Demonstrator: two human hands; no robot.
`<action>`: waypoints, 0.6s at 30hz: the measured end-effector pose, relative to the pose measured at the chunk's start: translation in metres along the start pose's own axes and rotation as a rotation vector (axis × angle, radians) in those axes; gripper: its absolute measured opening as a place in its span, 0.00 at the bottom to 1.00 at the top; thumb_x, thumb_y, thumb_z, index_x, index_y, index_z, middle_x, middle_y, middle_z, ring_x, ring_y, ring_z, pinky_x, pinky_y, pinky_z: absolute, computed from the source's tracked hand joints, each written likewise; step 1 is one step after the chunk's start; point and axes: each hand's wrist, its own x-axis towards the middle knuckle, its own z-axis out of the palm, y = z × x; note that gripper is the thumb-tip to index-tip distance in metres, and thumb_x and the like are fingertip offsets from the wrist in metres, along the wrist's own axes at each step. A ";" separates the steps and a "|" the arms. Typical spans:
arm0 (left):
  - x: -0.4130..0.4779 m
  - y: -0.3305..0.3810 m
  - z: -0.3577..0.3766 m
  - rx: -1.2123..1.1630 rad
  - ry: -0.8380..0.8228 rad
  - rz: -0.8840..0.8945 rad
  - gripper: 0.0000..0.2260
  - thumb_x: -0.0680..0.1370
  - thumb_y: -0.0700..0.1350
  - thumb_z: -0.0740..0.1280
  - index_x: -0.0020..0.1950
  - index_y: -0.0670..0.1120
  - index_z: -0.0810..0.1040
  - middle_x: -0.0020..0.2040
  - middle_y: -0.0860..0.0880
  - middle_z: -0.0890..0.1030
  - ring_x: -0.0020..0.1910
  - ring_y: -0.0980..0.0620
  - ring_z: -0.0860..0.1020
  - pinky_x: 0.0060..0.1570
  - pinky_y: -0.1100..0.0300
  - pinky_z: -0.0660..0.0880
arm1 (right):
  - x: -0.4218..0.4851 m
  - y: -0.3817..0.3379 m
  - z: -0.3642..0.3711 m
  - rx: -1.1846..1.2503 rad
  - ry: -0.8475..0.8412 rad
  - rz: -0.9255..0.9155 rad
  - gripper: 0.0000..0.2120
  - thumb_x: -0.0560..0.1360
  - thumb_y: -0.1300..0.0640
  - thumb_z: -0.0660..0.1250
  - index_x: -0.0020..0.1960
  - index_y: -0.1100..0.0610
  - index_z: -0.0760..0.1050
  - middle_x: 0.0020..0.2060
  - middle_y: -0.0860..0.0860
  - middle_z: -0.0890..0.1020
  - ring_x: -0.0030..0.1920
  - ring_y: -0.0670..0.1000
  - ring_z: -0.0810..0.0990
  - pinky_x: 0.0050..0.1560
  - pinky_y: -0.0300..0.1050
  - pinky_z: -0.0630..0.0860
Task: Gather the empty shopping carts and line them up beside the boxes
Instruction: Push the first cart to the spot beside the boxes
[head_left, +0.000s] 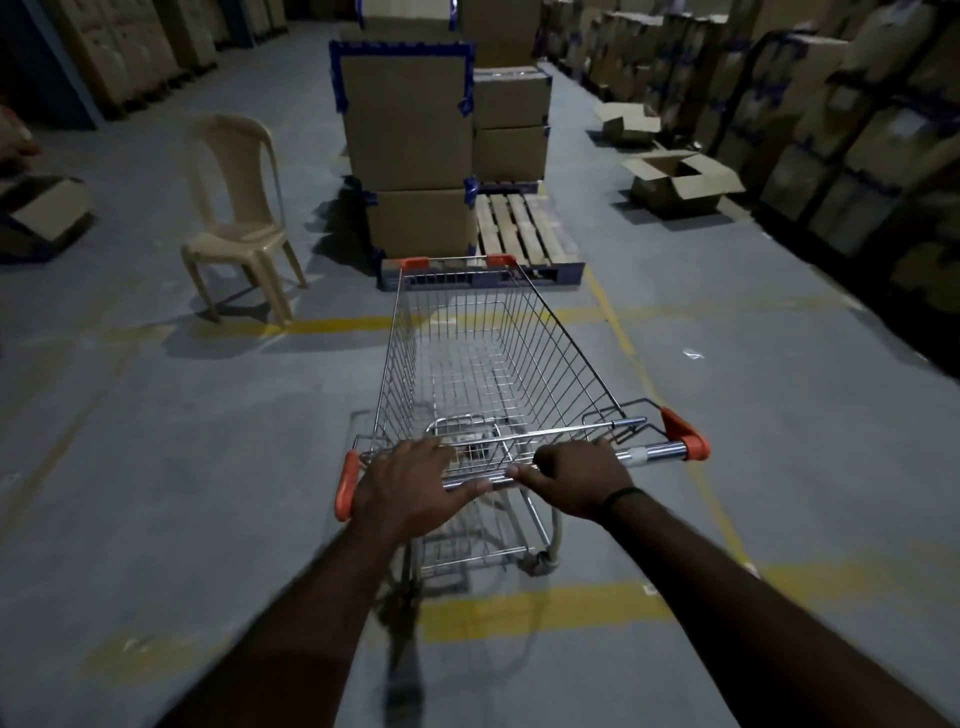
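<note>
An empty wire shopping cart (483, 353) with orange corner caps stands in front of me on the grey floor, its nose close to a pallet. My left hand (410, 480) and my right hand (579, 480) both grip its chrome handle bar (654, 451). Straight ahead, tall stacked cardboard boxes (410, 135) with blue tape rest on the pallet (519, 234), whose right half shows bare wooden slats.
A beige plastic chair (241, 218) stands left of the boxes. Open cardboard boxes (680, 179) lie on the floor at right, in front of dark racks of cartons (857, 130). More cartons line the far left. Yellow lines (545, 605) mark the floor.
</note>
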 end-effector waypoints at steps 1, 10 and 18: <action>0.003 0.004 -0.001 -0.004 -0.015 0.008 0.42 0.72 0.80 0.44 0.75 0.57 0.68 0.74 0.54 0.71 0.71 0.48 0.70 0.66 0.47 0.67 | -0.004 0.005 0.001 0.002 0.008 0.012 0.32 0.76 0.26 0.47 0.37 0.51 0.71 0.35 0.48 0.79 0.43 0.53 0.80 0.55 0.52 0.65; 0.024 0.052 -0.012 0.000 -0.075 0.140 0.46 0.67 0.82 0.42 0.76 0.58 0.69 0.75 0.53 0.71 0.73 0.47 0.68 0.70 0.47 0.64 | -0.044 0.061 -0.002 0.175 -0.040 0.254 0.36 0.70 0.22 0.57 0.61 0.50 0.77 0.59 0.52 0.80 0.58 0.56 0.80 0.56 0.50 0.75; 0.046 0.102 -0.004 -0.051 -0.066 0.223 0.51 0.65 0.81 0.32 0.74 0.57 0.71 0.72 0.54 0.74 0.72 0.48 0.68 0.69 0.46 0.66 | -0.091 0.121 -0.012 0.277 -0.205 0.430 0.57 0.60 0.14 0.52 0.79 0.49 0.60 0.77 0.53 0.63 0.73 0.58 0.68 0.71 0.56 0.68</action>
